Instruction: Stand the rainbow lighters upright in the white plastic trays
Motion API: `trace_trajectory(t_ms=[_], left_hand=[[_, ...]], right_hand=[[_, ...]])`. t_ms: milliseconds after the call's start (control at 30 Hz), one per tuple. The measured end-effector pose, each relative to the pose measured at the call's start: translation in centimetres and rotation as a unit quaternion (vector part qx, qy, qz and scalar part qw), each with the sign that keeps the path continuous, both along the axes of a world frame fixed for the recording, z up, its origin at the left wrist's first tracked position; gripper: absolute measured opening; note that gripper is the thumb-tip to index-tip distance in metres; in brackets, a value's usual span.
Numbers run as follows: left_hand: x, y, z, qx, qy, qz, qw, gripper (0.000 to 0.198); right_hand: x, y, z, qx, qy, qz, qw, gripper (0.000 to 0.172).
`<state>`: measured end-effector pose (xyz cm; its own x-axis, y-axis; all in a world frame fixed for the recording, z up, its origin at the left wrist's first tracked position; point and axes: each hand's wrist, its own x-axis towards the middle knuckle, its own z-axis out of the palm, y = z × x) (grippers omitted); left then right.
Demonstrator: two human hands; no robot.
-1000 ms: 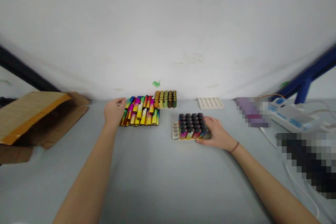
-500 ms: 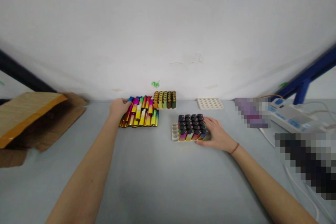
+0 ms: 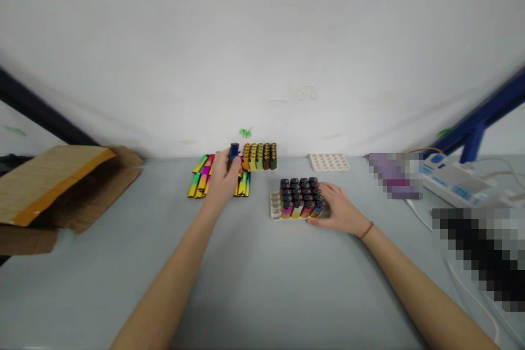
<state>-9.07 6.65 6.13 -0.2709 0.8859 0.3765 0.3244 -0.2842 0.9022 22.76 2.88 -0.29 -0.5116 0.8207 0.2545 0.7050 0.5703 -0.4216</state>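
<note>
My left hand (image 3: 225, 170) is closed around a dark blue lighter (image 3: 233, 151), held upright above a pile of shiny lighters (image 3: 197, 185). These lie flat in yellow, pink and green metallic colours, partly hidden by the hand. My right hand (image 3: 338, 209) grips the right end of a white tray (image 3: 275, 209), thumb at the front and fingers behind. Black-topped lighters (image 3: 302, 197) with coloured bodies stand in rows in that tray. Its leftmost column shows bare slots.
Behind the pile stands a block of upright gold and dark lighters (image 3: 260, 157). Another white slotted tray (image 3: 329, 162) lies near the wall. An opened cardboard box (image 3: 61, 186) is at left. A power strip (image 3: 455, 180) and white cable (image 3: 463, 284) are at right.
My left hand has moved right from the pile's left edge and lifted a dark blue lighter. My right hand stays on the tray. The view has shifted slightly.
</note>
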Motion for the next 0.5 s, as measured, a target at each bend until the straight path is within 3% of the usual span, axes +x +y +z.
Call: trace_trajectory(t_ms=[67, 200, 500], left_hand=[[2.6, -1.5, 0.2, -0.036, -0.084, -0.064, 0.994, 0.021], [5.8, -3.5, -0.1, -0.086, -0.235, -0.101, 0.963, 0.019], [6.7, -4.7, -2.0, -0.188, -0.304, -0.099, 0.929, 0.047]], right_hand=[[0.0, 0.0, 0.1, -0.001, 0.000, 0.003, 1.000, 0.075], [-0.1, 0.0, 0.2, -0.003, 0.002, 0.001, 1.000, 0.076], [0.0, 0.1, -0.2, 0.008, 0.006, -0.001, 1.000, 0.075]])
